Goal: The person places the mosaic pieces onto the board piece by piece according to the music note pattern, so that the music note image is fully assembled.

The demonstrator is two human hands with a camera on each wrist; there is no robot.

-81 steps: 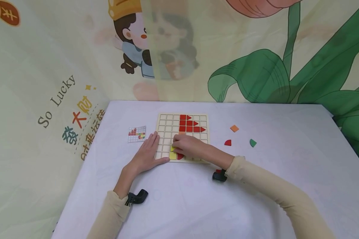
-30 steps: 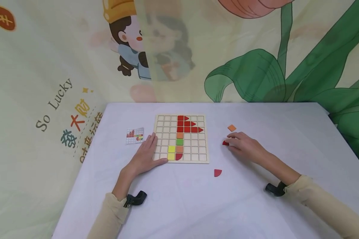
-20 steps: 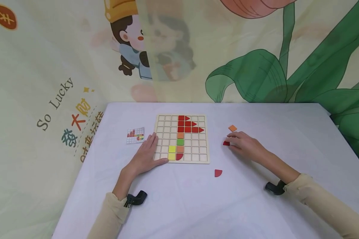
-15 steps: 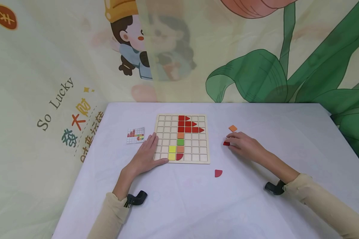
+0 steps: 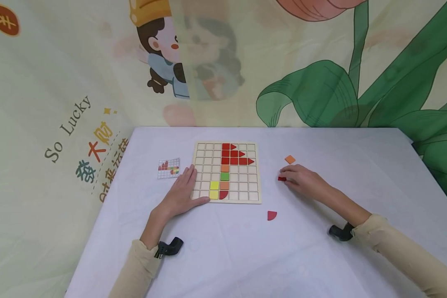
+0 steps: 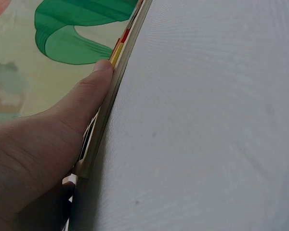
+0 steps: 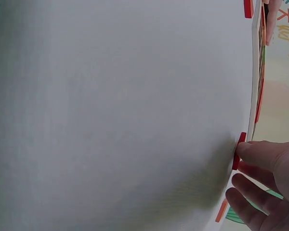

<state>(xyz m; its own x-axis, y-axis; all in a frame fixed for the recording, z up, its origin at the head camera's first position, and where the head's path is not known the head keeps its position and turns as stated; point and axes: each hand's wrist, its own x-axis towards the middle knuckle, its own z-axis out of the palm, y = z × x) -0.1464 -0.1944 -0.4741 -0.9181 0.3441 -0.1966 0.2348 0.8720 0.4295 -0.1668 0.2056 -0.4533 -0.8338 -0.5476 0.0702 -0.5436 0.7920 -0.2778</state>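
In the head view, my left hand (image 5: 180, 190) lies with straight fingers along the left edge of a wooden grid board (image 5: 242, 199); its thumb touches the lower edge. The board bears red squares and triangles (image 5: 231, 161), a green square (image 5: 224, 176), yellow squares (image 5: 214, 190), orange squares and a dark red quarter-circle. Off the board's right side, my right hand (image 5: 305, 180) pinches a red quarter-circle piece (image 5: 282, 179) at the table. The right wrist view shows the thumb (image 7: 250, 151) on this red piece (image 7: 239, 149), with the other fingers loosely bent.
An orange square tile (image 5: 290, 159) lies just beyond my right hand. Another red quarter-circle (image 5: 272, 215) sits nearer the front. Left of the board is a small pattern card (image 5: 169, 168). A white cloth (image 5: 223, 256) covers the table, and a printed curtain hangs behind.
My right hand has left the board for the red piece at the right and now barely moves. The green quarter-circle seen there earlier is out of sight. My left hand stays put.
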